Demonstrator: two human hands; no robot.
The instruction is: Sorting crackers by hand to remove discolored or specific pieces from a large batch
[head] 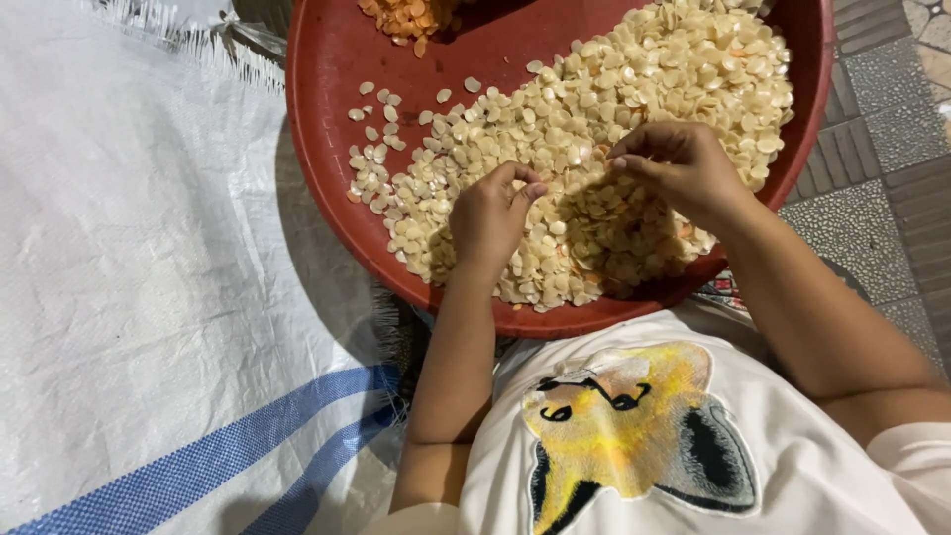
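White woven sack (129, 248) flanks red basin (327, 109) of seeds (634, 89).

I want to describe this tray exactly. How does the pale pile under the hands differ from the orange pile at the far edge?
The pale seeds form a large heap across the red tray; the orange pieces form a small heap, cut off by the frame. The left hand and right hand work in the pale seeds; neither touches the orange pieces. Both piles lie in the same tray.

Smooth plastic basin (327, 129), woven sack (129, 297)
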